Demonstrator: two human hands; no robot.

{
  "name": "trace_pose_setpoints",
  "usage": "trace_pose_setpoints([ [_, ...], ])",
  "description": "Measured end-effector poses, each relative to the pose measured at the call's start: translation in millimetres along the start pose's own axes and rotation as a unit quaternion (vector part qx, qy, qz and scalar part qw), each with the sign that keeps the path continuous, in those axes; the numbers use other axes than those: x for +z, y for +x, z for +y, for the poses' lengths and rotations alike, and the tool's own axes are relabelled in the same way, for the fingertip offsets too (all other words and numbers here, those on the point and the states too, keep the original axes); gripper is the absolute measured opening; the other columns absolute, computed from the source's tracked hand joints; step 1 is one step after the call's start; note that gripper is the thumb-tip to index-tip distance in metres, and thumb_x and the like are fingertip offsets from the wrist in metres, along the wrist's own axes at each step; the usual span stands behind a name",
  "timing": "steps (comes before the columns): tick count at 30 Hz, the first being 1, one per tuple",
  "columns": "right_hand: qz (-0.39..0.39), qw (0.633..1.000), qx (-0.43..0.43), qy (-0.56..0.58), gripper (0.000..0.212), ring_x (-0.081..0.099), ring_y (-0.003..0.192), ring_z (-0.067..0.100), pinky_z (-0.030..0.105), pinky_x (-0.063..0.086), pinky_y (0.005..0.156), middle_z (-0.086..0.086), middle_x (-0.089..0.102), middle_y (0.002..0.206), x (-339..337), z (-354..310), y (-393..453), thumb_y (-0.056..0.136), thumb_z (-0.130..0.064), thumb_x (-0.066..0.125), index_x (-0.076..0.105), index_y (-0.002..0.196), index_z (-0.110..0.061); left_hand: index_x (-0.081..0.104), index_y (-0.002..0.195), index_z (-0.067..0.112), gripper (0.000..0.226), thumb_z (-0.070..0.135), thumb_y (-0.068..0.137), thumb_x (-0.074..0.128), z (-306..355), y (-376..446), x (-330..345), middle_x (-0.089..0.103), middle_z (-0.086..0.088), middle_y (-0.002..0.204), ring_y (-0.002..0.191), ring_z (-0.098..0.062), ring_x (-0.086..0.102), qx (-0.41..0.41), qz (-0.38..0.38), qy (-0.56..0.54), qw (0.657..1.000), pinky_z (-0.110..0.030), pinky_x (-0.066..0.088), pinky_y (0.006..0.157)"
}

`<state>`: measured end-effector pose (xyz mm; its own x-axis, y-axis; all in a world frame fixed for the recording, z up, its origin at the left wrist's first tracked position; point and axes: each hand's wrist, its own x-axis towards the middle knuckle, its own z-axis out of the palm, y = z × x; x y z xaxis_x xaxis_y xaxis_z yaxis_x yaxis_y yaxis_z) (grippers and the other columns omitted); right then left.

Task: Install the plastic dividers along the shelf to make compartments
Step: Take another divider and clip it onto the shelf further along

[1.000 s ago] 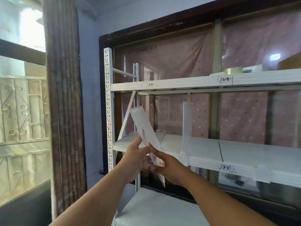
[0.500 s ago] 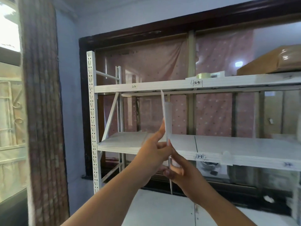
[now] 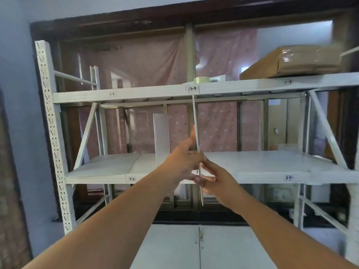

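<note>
I hold a thin white plastic divider [image 3: 195, 121] edge-on and nearly upright in front of the white metal shelf [image 3: 262, 166]. My left hand [image 3: 182, 160] grips its middle from the left. My right hand [image 3: 215, 179] pinches its lower part from the right. The divider's top reaches the underside of the upper shelf [image 3: 136, 93] near the label "2-3"; its bottom end hangs below the middle shelf's front edge. Another white divider [image 3: 161, 136] stands upright on the middle shelf, just left of my hands.
A brown wrapped package [image 3: 297, 62] and a tape roll [image 3: 201, 80] lie on the upper shelf. Perforated uprights [image 3: 51, 133] and diagonal braces [image 3: 326, 131] frame the rack. A lower shelf [image 3: 200, 247] lies beneath my arms. A pink curtain hangs behind.
The view has swung to the right along the rack. The divider went from tilted with its face showing to upright and edge-on, held in both hands throughout.
</note>
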<state>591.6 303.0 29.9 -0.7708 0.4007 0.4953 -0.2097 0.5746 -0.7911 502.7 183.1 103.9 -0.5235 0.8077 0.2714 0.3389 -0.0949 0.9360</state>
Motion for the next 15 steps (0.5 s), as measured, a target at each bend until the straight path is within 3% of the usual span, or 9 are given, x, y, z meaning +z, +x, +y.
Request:
trace_pose_setpoints([
  [2, 0.003, 1.000, -0.003, 0.002, 0.075, 0.039, 0.140, 0.004, 0.036, 0.046, 0.109, -0.026, 0.041, 0.153, -18.3, 12.5, 14.5, 0.094, -0.028, 0.071, 0.031, 0.153, -0.052, 0.036, 0.158, 0.053, 0.082, 0.003, 0.098, 0.064, -3.7, 20.1, 11.1, 0.064, -0.005, 0.140, 0.127, -0.031, 0.062, 0.005, -0.020, 0.005, 1.000, -0.055, 0.057, 0.104],
  [3, 0.006, 1.000, -0.003, 0.008, 0.074, 0.043, 0.133, -0.002, 0.025, 0.054, 0.097, -0.032, 0.042, 0.147, -28.0, 19.5, 22.2, 0.094, -0.029, 0.071, 0.032, 0.152, -0.054, 0.031, 0.159, 0.055, 0.088, 0.000, 0.098, 0.062, -6.5, 31.0, 17.4, 0.060, -0.006, 0.150, 0.134, -0.031, 0.059, 0.009, -0.033, -0.002, 0.999, -0.055, 0.055, 0.107],
  [4, 0.007, 1.000, -0.001, 0.017, 0.072, 0.046, 0.123, -0.008, 0.014, 0.055, 0.083, -0.035, 0.043, 0.142, -37.6, 25.7, 29.6, 0.094, -0.029, 0.071, 0.034, 0.149, -0.057, 0.029, 0.159, 0.056, 0.090, -0.002, 0.099, 0.061, -9.9, 42.3, 23.5, 0.055, -0.007, 0.158, 0.140, -0.032, 0.056, 0.012, -0.045, -0.011, 0.999, -0.055, 0.052, 0.109],
  [6, 0.001, 0.999, 0.005, 0.047, 0.071, 0.054, 0.106, -0.018, 0.005, 0.052, 0.066, -0.040, 0.045, 0.136, -55.8, 38.1, 42.1, 0.094, -0.025, 0.071, 0.039, 0.140, -0.068, 0.030, 0.159, 0.056, 0.088, -0.002, 0.100, 0.060, -17.5, 64.3, 34.1, 0.050, -0.008, 0.163, 0.145, -0.033, 0.052, 0.022, -0.058, -0.030, 0.998, -0.053, 0.051, 0.108],
  [8, 0.000, 0.998, 0.011, 0.070, 0.073, 0.059, 0.108, -0.017, 0.011, 0.057, 0.067, -0.049, 0.048, 0.124, -76.5, 53.4, 53.8, 0.095, -0.019, 0.070, 0.042, 0.130, -0.077, 0.032, 0.159, 0.056, 0.086, 0.000, 0.101, 0.062, -24.1, 88.7, 48.9, 0.051, -0.009, 0.162, 0.144, -0.033, 0.053, 0.034, -0.064, -0.046, 0.996, -0.045, 0.056, 0.098],
  [9, 0.001, 0.997, 0.017, 0.077, 0.074, 0.056, 0.115, -0.006, 0.021, 0.061, 0.075, -0.052, 0.051, 0.119, -88.4, 61.5, 59.4, 0.096, -0.016, 0.069, 0.042, 0.130, -0.076, 0.031, 0.158, 0.057, 0.086, 0.002, 0.101, 0.064, -26.3, 101.1, 58.3, 0.052, -0.009, 0.162, 0.144, -0.032, 0.054, 0.038, -0.066, -0.053, 0.996, -0.042, 0.057, 0.094],
  [11, 0.001, 0.996, 0.021, 0.083, 0.075, 0.048, 0.116, 0.015, 0.040, 0.051, 0.087, -0.054, 0.055, 0.116, -113.0, 76.8, 69.3, 0.097, -0.013, 0.069, 0.041, 0.138, -0.069, 0.029, 0.157, 0.062, 0.086, 0.006, 0.102, 0.065, -28.7, 125.4, 77.3, 0.052, -0.005, 0.162, 0.144, -0.030, 0.053, 0.045, -0.068, -0.062, 0.995, -0.047, 0.057, 0.101],
  [13, 0.006, 0.997, 0.022, 0.071, 0.075, 0.050, 0.115, 0.020, 0.040, 0.052, 0.088, -0.054, 0.055, 0.115, -143.4, 93.6, 78.3, 0.097, -0.013, 0.069, 0.040, 0.140, -0.067, 0.028, 0.155, 0.064, 0.085, 0.008, 0.103, 0.065, -29.4, 151.7, 101.6, 0.051, 0.002, 0.163, 0.146, -0.030, 0.051, 0.053, -0.081, -0.069, 0.993, -0.057, 0.049, 0.113],
  [15, 0.018, 0.998, 0.028, 0.052, 0.073, 0.060, 0.115, 0.025, 0.032, 0.061, 0.079, -0.049, 0.055, 0.124, -177.3, 108.3, 83.1, 0.097, -0.016, 0.069, 0.040, 0.139, -0.069, 0.029, 0.155, 0.065, 0.084, 0.011, 0.103, 0.066, -30.9, 177.4, 130.2, 0.049, 0.005, 0.164, 0.146, -0.027, 0.050, 0.056, -0.097, -0.076, 0.991, -0.057, 0.047, 0.116],
])
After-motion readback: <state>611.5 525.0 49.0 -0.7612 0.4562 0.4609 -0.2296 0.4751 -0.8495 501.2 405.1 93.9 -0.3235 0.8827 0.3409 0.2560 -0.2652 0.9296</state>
